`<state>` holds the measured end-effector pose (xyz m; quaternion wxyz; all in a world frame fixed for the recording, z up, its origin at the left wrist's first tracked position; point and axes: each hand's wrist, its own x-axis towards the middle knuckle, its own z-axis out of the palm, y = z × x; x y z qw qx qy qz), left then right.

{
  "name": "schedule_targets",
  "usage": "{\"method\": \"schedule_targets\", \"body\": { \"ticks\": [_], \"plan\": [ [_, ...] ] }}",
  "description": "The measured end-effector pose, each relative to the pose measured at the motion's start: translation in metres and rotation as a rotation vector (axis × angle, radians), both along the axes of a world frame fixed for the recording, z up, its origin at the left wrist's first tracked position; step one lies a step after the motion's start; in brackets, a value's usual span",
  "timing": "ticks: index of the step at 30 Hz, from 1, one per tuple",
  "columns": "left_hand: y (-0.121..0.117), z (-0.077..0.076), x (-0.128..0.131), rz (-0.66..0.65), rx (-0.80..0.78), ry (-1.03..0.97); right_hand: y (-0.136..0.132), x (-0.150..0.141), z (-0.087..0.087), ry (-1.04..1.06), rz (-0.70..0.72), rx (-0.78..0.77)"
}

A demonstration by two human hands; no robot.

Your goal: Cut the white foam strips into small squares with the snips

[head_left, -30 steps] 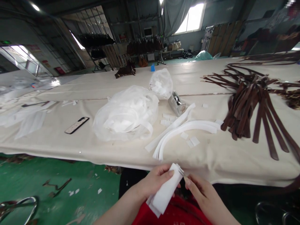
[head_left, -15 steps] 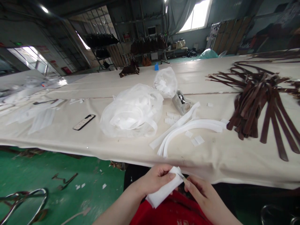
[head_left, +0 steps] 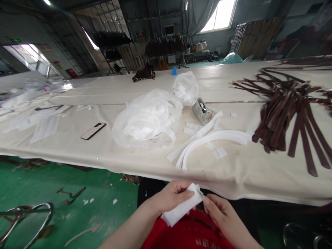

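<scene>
Room: a dim workshop with a bright window [head_left: 220,15] at the back, and a green floor [head_left: 103,211] beneath me.
Counter: long and cream-covered, the counter [head_left: 124,157] runs across in front of me.
White bundle: my folded, flat white bundle [head_left: 180,210] is off the counter, held just before its near edge, above my red top [head_left: 181,237].
Long axis: slanting, from the low end at my left, near my top, up to the far end at the right, which points forward toward the counter.
Left hand: my left hand [head_left: 173,196] clamps the bundle near its far end, thumb across the top face.
Right hand: my right hand [head_left: 219,210] has thumb and fingers pinched together on a slim thing [head_left: 202,194] against the bundle's far end; I can't tell what it is.
Strips: long white strips [head_left: 215,137] curve over the counter beyond my hands, small white squares [head_left: 220,153] beside them.
Bags: a big clear bag [head_left: 146,121] of white pieces, with a smaller bag [head_left: 184,90] behind it.
Tape dispenser: the tape dispenser [head_left: 203,114] stands just beside the smaller bag.
Straps: brown straps [head_left: 278,121] heaped at the right.
Phone: a phone [head_left: 93,131] lies flat, left of the big bag.
</scene>
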<state>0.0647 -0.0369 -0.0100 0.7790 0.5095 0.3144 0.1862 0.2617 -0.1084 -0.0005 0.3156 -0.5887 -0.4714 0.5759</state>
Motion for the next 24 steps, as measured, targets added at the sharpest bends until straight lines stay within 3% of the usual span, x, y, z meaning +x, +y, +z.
{"method": "schedule_targets", "body": {
  "ticks": [5,12,19,24],
  "plan": [
    [-0.001,0.001,-0.005,-0.039,0.105,0.04,-0.003,-0.006,0.003,0.02,0.062,-0.098],
    [-0.006,-0.002,-0.017,-0.054,0.135,0.082,-0.004,-0.018,-0.003,0.038,0.069,-0.057],
    [-0.019,-0.011,-0.031,0.046,-0.016,0.118,-0.005,-0.034,-0.025,0.207,0.029,-0.141],
    [-0.025,-0.012,-0.044,0.139,-0.08,0.108,-0.003,-0.039,-0.02,0.209,0.039,-0.236]
  ]
}}
